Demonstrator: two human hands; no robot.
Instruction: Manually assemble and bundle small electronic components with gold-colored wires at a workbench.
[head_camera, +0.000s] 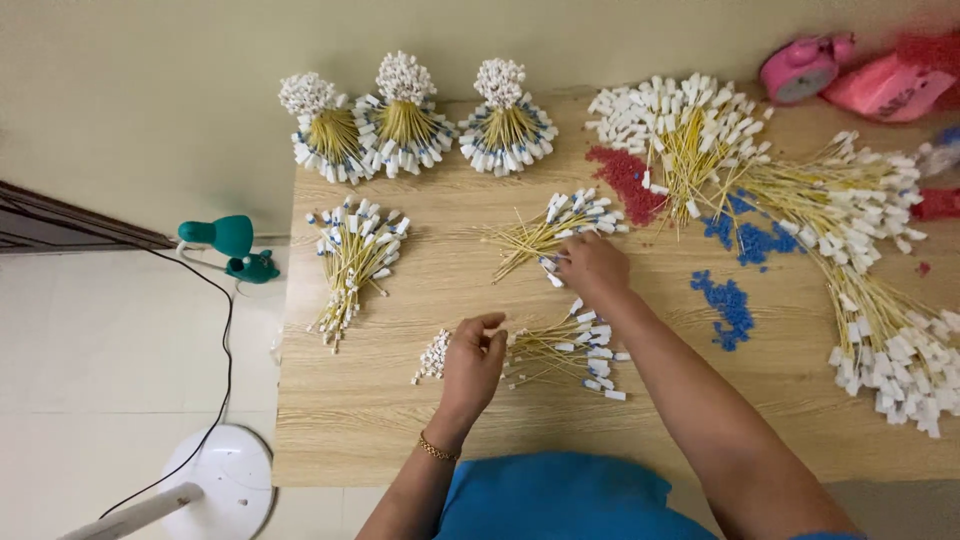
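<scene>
Lying under both hands, the small bundle of yellow sticks with white tips (565, 350) sits on the wooden table (360, 410). Left hand (473, 362) covers its near end; fingers (488, 325) curled together, pinching something, though what exactly is hidden by the knuckles. A tight cluster of white tips (434, 356) pokes out just beside that hand. Right hand (592, 265) reaches beyond, fingers bent down onto the loose fan of sticks (550, 232); whether it grips any cannot be told, fingertips out of sight. Farther off beyond the fingers: three upright tied bundles (405, 115) at the table's far edge, another flat bunch (352, 260) left of the hands. Right of the fingers, blue beads (730, 305), red beads (625, 180), and a large heap of sticks (850, 240), cut off by the frame. Pink objects (850, 70) blurred.
</scene>
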